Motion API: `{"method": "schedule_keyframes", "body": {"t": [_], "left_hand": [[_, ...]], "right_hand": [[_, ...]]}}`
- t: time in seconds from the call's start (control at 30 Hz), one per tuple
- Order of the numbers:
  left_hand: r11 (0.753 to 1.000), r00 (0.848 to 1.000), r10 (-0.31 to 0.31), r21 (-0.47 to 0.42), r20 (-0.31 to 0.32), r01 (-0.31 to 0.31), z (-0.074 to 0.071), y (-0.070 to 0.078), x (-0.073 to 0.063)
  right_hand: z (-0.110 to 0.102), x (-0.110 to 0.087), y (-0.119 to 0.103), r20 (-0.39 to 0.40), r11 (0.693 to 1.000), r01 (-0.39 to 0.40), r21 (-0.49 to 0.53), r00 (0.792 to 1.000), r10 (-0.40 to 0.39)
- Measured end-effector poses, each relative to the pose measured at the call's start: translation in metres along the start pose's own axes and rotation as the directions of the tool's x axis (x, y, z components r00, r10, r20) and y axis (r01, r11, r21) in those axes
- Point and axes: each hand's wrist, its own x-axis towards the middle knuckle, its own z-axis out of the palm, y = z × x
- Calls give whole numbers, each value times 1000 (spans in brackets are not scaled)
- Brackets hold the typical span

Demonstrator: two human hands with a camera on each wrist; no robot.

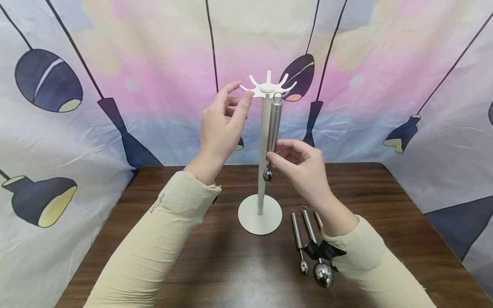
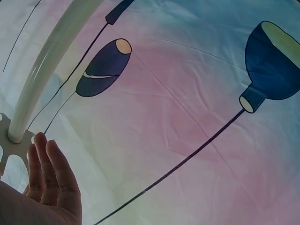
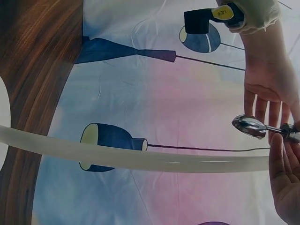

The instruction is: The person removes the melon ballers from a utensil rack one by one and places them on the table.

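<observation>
A white stand [image 1: 265, 128] has a round base, an upright post and a ring of upturned hooks at its top. My right hand [image 1: 302, 169] pinches a metal melon baller [image 1: 274, 122] low on its handle, thumb on the near side. It hangs upright, its small scoop [image 3: 249, 126] downward, its top loop overlapping a front hook in the head view. My left hand [image 1: 223, 124] is raised beside the hooks on the left, with fingers extended and thumb and fingertips right at them; its fingers [image 2: 58, 173] also show in the left wrist view.
On the brown wooden table [image 1: 215, 265], several metal utensils lie to the right of the stand's base, including a small scoop [image 1: 304, 267] and a larger one [image 1: 324, 274]. My right forearm and black wrist camera partly hide them. A lamp-print cloth [image 1: 165, 85] hangs behind.
</observation>
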Motion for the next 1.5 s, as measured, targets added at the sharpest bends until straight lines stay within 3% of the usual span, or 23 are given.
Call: {"method": "schedule_keyframes", "body": {"t": [1.07, 1.23, 1.5], "left_hand": [[999, 1000, 6, 39, -7, -5, -2, 3, 7], [999, 1000, 4, 32, -5, -4, -1, 3, 8], [999, 1000, -13, 40, -7, 13, -3, 0, 10]], "right_hand": [[-43, -63, 4, -62, 993, -104, 54, 992, 107], [-49, -72, 6, -87, 988, -152, 35, 984, 154], [-56, -82, 11, -126, 988, -155, 17, 980, 156]]}}
